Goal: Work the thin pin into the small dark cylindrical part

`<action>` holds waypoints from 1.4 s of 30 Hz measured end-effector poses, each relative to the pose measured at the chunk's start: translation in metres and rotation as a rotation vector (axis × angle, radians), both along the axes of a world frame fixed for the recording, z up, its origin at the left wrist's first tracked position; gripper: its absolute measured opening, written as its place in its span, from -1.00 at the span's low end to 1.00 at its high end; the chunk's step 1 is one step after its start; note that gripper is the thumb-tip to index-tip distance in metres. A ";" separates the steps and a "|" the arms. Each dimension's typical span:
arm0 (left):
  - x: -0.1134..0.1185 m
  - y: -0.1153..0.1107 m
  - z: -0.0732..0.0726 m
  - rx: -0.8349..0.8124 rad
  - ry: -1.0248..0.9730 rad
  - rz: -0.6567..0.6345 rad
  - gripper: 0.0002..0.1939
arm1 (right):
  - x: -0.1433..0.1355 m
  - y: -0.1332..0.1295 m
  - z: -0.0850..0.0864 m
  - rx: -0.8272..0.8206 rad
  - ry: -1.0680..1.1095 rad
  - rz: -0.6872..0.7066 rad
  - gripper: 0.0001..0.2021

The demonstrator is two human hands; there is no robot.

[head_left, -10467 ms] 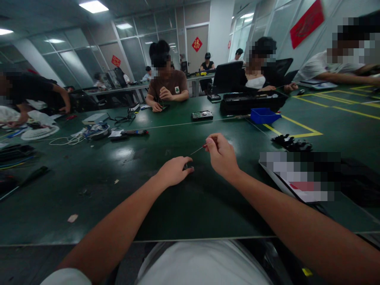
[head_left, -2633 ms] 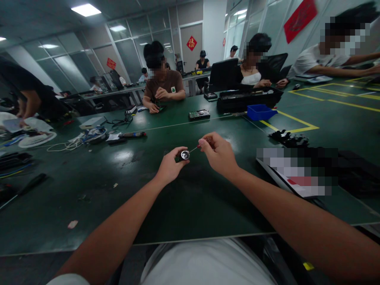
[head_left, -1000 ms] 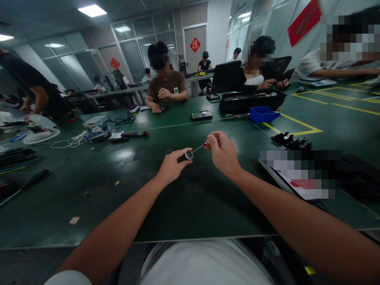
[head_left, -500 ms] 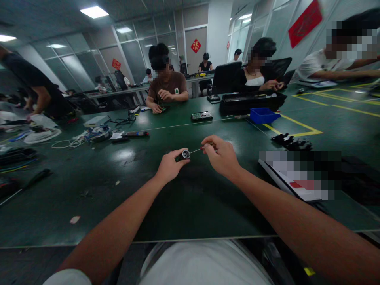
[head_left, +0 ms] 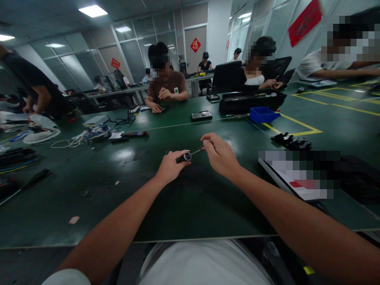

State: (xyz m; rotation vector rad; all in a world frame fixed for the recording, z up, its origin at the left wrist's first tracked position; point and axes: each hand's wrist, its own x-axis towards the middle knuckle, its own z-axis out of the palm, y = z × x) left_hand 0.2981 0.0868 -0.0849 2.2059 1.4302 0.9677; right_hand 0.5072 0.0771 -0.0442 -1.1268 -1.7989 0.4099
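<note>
Over the green table, my left hand (head_left: 170, 166) pinches a small black cylindrical part (head_left: 187, 156) between thumb and fingers. Its round, silver-rimmed end faces me; dark openings show inside the rim, too small to make out. To the right, my right hand (head_left: 221, 156) is closed round a thin screwdriver (head_left: 196, 151) with a red section near the fingers. The metal shaft points left and its tip is at the rim of the cylindrical part; I cannot tell whether it touches or enters. Most of the screwdriver's handle is hidden by my fingers.
Ahead on the table lie a circuit-board device (head_left: 201, 115), a blue bin (head_left: 263, 114) and a long black casing (head_left: 252, 102). A pen-shaped tool (head_left: 135, 134) and tangled cables (head_left: 96, 133) sit left. White papers (head_left: 297, 178) lie right. Co-workers sit across the table.
The cylindrical part in my left hand has tilted slightly, showing more of its dark side. My right hand's fingers have shifted a little on the screwdriver.
</note>
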 end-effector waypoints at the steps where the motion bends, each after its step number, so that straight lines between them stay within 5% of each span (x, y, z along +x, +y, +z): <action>1: 0.001 0.000 0.001 -0.007 0.007 -0.005 -0.58 | -0.001 0.000 0.000 -0.003 0.010 -0.001 -0.79; 9: 0.003 -0.005 0.009 0.019 0.040 -0.016 -0.59 | -0.005 0.013 -0.012 -0.097 0.488 0.042 -0.84; 15: 0.002 -0.004 0.014 0.102 0.138 -0.073 -0.58 | 0.001 0.028 -0.009 -0.519 0.895 0.041 -0.77; 26: 0.002 -0.004 0.014 0.055 0.157 -0.047 -0.56 | -0.004 0.017 -0.016 -0.136 0.531 -0.009 -0.81; 35: 0.002 -0.006 0.013 0.060 0.070 -0.041 -0.57 | -0.001 0.005 -0.001 -0.127 0.283 -0.036 -0.72; 42: -0.001 -0.003 0.009 0.063 0.046 -0.020 -0.58 | 0.001 0.004 -0.003 -0.009 0.133 0.008 -0.90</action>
